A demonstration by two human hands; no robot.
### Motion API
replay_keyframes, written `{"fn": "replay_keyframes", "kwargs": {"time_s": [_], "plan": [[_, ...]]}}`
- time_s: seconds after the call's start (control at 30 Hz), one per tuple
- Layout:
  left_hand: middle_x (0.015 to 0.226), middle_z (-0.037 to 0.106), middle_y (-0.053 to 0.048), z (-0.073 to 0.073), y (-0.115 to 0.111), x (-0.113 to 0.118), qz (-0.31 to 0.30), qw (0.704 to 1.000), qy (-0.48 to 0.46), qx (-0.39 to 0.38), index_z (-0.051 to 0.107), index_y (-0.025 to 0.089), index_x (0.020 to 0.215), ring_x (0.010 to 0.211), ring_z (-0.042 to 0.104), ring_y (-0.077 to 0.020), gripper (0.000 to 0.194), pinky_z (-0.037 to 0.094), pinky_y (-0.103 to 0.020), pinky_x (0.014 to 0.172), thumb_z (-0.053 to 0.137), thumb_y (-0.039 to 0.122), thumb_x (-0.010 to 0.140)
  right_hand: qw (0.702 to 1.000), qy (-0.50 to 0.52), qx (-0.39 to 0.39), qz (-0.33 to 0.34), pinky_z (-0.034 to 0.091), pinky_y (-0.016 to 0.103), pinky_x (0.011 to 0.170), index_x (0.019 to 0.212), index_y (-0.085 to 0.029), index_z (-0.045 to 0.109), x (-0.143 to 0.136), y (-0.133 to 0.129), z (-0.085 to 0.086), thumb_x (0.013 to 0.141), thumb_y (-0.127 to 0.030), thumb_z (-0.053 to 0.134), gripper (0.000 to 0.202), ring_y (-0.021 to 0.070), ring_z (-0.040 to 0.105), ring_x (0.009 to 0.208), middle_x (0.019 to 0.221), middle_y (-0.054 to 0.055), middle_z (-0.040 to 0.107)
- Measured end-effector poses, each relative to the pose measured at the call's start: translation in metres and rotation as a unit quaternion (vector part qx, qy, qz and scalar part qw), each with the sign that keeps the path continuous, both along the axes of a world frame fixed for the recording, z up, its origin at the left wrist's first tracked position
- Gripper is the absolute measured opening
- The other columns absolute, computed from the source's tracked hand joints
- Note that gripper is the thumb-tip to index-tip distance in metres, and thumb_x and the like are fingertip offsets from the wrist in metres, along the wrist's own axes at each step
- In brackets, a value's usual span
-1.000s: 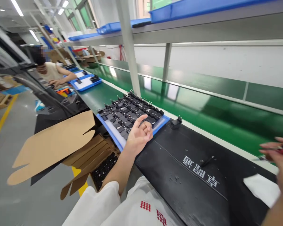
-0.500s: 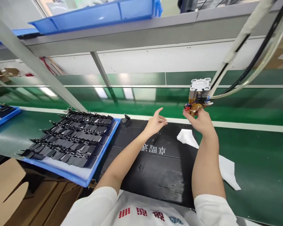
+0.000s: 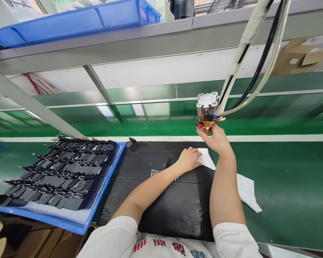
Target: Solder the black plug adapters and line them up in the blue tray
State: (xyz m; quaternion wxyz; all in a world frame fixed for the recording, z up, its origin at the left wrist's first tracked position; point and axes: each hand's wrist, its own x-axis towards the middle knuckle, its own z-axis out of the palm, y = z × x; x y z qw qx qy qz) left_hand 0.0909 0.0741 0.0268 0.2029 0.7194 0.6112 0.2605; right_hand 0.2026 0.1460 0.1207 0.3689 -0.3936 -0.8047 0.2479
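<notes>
My left hand (image 3: 190,159) rests on the black cardboard mat (image 3: 174,200), its bent fingers closed over the left edge of a small white sheet (image 3: 207,159), paper or cloth. The fingertips are partly hidden. Further back, my right hand (image 3: 218,140) grips the lower end of a hanging air-powered tool (image 3: 207,105) with a square metal cylinder on top. My right thumb is by its red part; the other fingers go behind it. Left of the mat, a blue tray (image 3: 107,182) holds rows of black plug adapters (image 3: 67,166). One loose adapter (image 3: 132,144) sits at the mat's back left corner.
A second white sheet (image 3: 249,191) lies on the green bench (image 3: 290,193), right of my right forearm. Air hoses (image 3: 261,68) run up from the tool. Above hangs a shelf (image 3: 177,39) with a blue bin (image 3: 118,16). Cardboard boxes (image 3: 298,59) stand at the back right.
My left hand has come down and to the right, from open in the air to the white sheet. My right hand stays on the tool. The view has swung slightly right.
</notes>
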Motion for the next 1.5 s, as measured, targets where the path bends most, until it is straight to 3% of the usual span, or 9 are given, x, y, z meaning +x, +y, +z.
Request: {"fn": "replay_keyframes", "kwargs": {"time_s": [0.1,0.37,0.53,0.6,0.83,1.03,1.27,1.4,1.5], "plan": [[0.089,0.069,-0.008,0.007,0.006,-0.007,0.037,0.997,0.059,-0.033,0.071,0.020,0.079,0.091,0.065,-0.0232,0.011,0.051,-0.033,0.087,0.065,0.010,0.080,1.000,-0.005,-0.004,0.003,0.046,0.033,0.063,0.074,-0.022,0.056,-0.001,-0.001,0.001,0.077,-0.041,0.056,0.019,0.0208,0.055,0.063,0.068,0.005,0.063],[0.107,0.069,-0.011,0.039,0.014,-0.105,0.193,0.978,0.083,-0.017,0.069,0.016,0.116,0.094,0.066,-0.0203,0.031,0.051,-0.031,0.088,0.051,0.013,0.092,1.000,0.007,0.004,0.010,0.044,0.032,0.061,0.076,-0.022,0.056,0.000,0.000,-0.002,0.079,-0.043,0.056,0.021,0.0193,0.052,0.061,0.067,0.004,0.060],[0.102,0.073,-0.004,0.030,0.014,-0.056,-0.132,0.987,0.090,-0.028,0.074,0.024,0.114,0.098,0.067,-0.0170,0.032,0.049,-0.025,0.091,0.063,0.014,0.086,1.000,0.004,0.012,0.004,0.045,0.033,0.062,0.080,-0.021,0.059,0.000,0.001,-0.004,0.080,-0.045,0.056,0.024,0.0206,0.054,0.064,0.070,0.005,0.062],[0.102,0.073,-0.005,0.027,0.019,-0.038,-0.188,0.976,0.103,-0.027,0.074,0.024,0.115,0.100,0.067,-0.0182,0.033,0.049,-0.026,0.093,0.061,0.012,0.086,1.000,0.009,0.014,0.003,0.045,0.033,0.063,0.079,-0.021,0.058,0.001,0.001,-0.004,0.079,-0.045,0.056,0.024,0.0212,0.056,0.065,0.071,0.006,0.063],[0.111,0.067,-0.012,0.029,0.040,-0.051,0.064,0.980,0.182,-0.057,0.059,0.016,0.136,0.104,0.067,-0.0197,0.043,0.049,-0.028,0.095,0.044,0.014,0.096,1.000,0.000,0.002,-0.006,0.046,0.035,0.064,0.079,-0.023,0.053,0.001,0.003,-0.005,0.080,-0.049,0.053,0.026,0.0234,0.057,0.067,0.069,0.006,0.062],[0.114,0.065,-0.017,0.022,0.045,-0.023,0.021,0.971,0.229,-0.066,0.065,0.009,0.123,0.112,0.064,-0.0247,0.037,0.051,-0.034,0.097,0.044,0.008,0.093,1.000,-0.004,-0.016,-0.022,0.048,0.041,0.072,0.082,-0.024,0.049,0.002,0.009,-0.007,0.082,-0.052,0.050,0.029,0.0276,0.061,0.075,0.078,0.008,0.063],[0.122,0.064,-0.016,0.013,-0.017,0.043,-0.161,0.958,0.234,-0.043,0.063,0.011,0.121,0.114,0.062,-0.0240,0.034,0.053,-0.031,0.090,0.046,0.008,0.092,0.999,-0.023,-0.023,-0.001,0.050,0.049,0.084,0.092,-0.022,0.055,0.008,0.033,-0.010,0.082,-0.056,0.053,0.036,0.0300,0.063,0.085,0.092,0.012,0.068],[0.107,0.068,-0.010,0.005,-0.099,0.088,-0.450,0.870,0.200,-0.030,0.066,0.015,0.115,0.099,0.067,-0.0216,0.027,0.054,-0.027,0.074,0.051,0.017,0.092,1.000,-0.024,-0.015,-0.002,0.051,0.049,0.085,0.101,-0.022,0.055,0.022,0.040,-0.017,0.082,-0.058,0.055,0.041,0.0296,0.063,0.089,0.097,0.011,0.069],[0.104,0.069,-0.006,0.010,-0.130,0.100,-0.534,0.832,0.150,-0.021,0.068,0.022,0.110,0.097,0.066,-0.0185,0.025,0.052,-0.024,0.067,0.050,0.019,0.094,0.999,-0.031,-0.006,-0.025,0.051,0.050,0.086,0.106,-0.021,0.054,0.035,0.034,-0.020,0.083,-0.057,0.054,0.043,0.0298,0.063,0.089,0.098,0.011,0.070]]}}
